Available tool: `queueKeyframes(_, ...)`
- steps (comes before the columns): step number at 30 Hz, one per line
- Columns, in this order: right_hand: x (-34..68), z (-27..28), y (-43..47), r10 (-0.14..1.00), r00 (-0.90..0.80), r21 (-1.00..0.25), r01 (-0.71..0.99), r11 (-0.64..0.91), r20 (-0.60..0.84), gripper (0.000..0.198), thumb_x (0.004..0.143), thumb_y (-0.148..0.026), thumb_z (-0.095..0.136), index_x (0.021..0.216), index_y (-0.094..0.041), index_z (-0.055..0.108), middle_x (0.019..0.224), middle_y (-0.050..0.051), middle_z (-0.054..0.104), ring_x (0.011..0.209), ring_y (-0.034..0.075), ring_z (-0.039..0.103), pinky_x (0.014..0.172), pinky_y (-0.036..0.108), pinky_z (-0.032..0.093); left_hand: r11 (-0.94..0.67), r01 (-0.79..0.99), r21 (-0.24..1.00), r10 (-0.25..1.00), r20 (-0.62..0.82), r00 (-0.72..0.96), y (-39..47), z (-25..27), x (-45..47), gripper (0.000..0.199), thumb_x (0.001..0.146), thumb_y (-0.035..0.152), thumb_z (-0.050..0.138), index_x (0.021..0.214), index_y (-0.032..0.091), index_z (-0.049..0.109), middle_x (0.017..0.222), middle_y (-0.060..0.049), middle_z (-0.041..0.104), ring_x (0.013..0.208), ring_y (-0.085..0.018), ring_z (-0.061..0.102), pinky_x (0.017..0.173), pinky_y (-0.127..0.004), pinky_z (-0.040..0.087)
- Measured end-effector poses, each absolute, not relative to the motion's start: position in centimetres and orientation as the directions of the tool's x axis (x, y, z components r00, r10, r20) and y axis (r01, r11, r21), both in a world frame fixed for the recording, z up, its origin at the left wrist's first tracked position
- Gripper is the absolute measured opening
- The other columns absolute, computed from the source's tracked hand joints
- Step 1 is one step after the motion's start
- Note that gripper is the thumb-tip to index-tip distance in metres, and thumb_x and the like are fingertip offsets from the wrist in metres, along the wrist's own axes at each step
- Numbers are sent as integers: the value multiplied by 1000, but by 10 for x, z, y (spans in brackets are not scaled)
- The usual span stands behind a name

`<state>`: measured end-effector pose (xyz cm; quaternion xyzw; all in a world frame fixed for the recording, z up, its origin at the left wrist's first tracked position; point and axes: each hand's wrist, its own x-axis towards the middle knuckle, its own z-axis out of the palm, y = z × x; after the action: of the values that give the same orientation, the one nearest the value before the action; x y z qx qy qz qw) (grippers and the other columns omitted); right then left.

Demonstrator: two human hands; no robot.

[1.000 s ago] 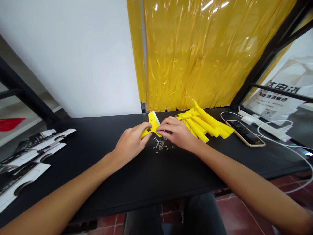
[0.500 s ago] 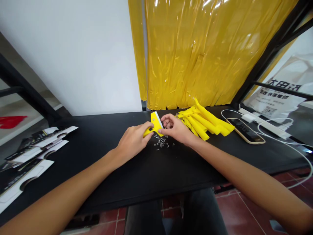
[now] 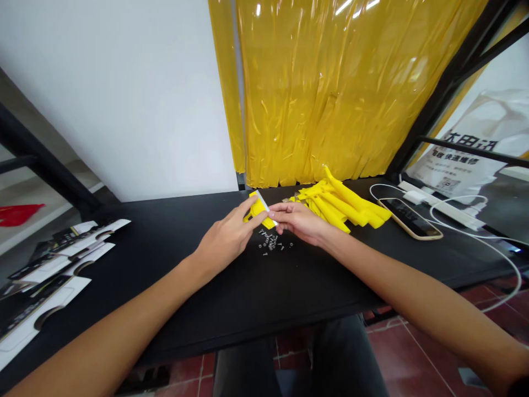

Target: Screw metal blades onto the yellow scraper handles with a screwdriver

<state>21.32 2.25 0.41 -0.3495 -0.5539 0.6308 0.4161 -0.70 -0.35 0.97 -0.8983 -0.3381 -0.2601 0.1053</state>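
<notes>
My left hand (image 3: 229, 234) is closed around a yellow scraper (image 3: 258, 209) and holds it tilted above the black table. A pale strip, apparently its blade edge, runs along the scraper's right side. At that strip, the thumb and fingers of my right hand (image 3: 298, 220) are pressed together on the scraper's edge. Whether they also hold a small part is hidden. Just below both hands lies a loose pile of small screws and nuts (image 3: 270, 241). To the right, several yellow scraper handles (image 3: 341, 204) are heaped together, some metal pieces at their left end.
Cut white-and-black cardboard pieces (image 3: 61, 275) are stacked on the left of the black table (image 3: 248, 309). A phone (image 3: 409, 218) with a white cable and a power strip (image 3: 446, 207) lie on the right. Behind stand a white panel (image 3: 165, 99) and a yellow plastic curtain (image 3: 322, 99).
My right hand has moved left and its fingers have closed onto the scraper's edge. The scraper has turned slightly in my left hand. The view has shifted a little.
</notes>
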Motion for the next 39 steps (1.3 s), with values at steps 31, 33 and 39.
queueKeyframes(31,250,21,29,826,-393,-699,451,556,403,18,85,-37,70,86,-19,74,75,2,71,61,12,57,57,26,44,151,-54,987,906,-116,406,27,6,-4,34,81,30,72,108,19,56,113,-15,72,91,-32,75,65,-37,64)
queueKeyframes(33,246,29,22,861,-311,-849,226,477,401,26,84,-43,71,91,-18,72,78,3,72,52,9,51,47,25,40,175,-47,983,885,-136,446,23,6,-1,32,82,30,72,108,19,57,114,-14,72,90,-31,75,62,-35,64)
queueKeyframes(39,233,35,9,869,-301,-914,-15,406,392,28,77,-37,78,96,-18,72,88,5,75,56,10,55,54,27,47,211,-80,974,841,-139,523,13,3,6,31,83,31,73,105,20,56,109,-13,72,86,-32,76,56,-35,63)
